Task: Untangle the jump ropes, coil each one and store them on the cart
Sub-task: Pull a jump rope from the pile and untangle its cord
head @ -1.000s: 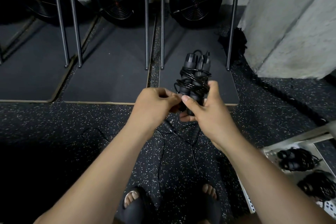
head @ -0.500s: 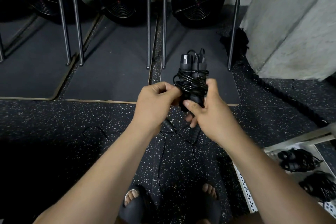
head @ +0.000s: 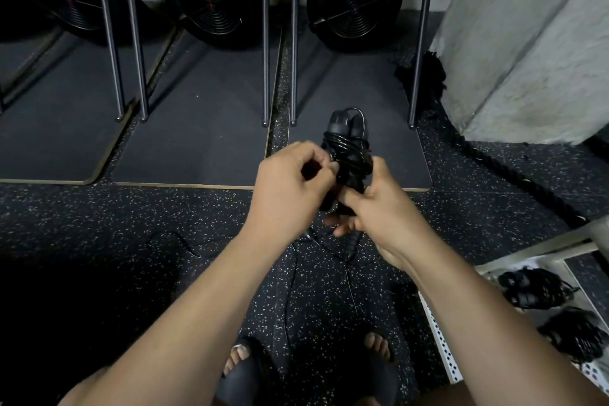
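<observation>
- Well, head view, up close: the jump rope bundle (head: pixel 346 150) is held out in front of me over the near edge of a dark mat (head: pixel 389 128), with two handles side by side pointing away and thin cord wound round them
- My left hand (head: pixel 290 181) has its fingers curled, thumb and forefinger pinching a turn of cord on the bundle's left side
- My right hand (head: pixel 384 204) wraps its fingers round the lower ends of the handles from below, thumb up against the side
- I judge it light: stiff handles, and a thin, slick, springy cord whose wraps will likely slacken if released
- Best hold, I'd say, is round both handles over the wraps, never by one loop
- Same view, down on the speckled floor (head: pixel 131 227): one loose rope (head: pixel 290 290) that I can count, its cord trailing towards my feet and a handle (head: pixel 352 242) lying under my hands; whether a second is mixed in I cannot tell
- Same view, lower right: the cart (head: pixel 440 336) holds two coiled ropes, a farther one (head: pixel 534 287) and a nearer one (head: pixel 575 336), near each other but apart
- So the tally is three wound, two of them stored, and at least one loose
</observation>
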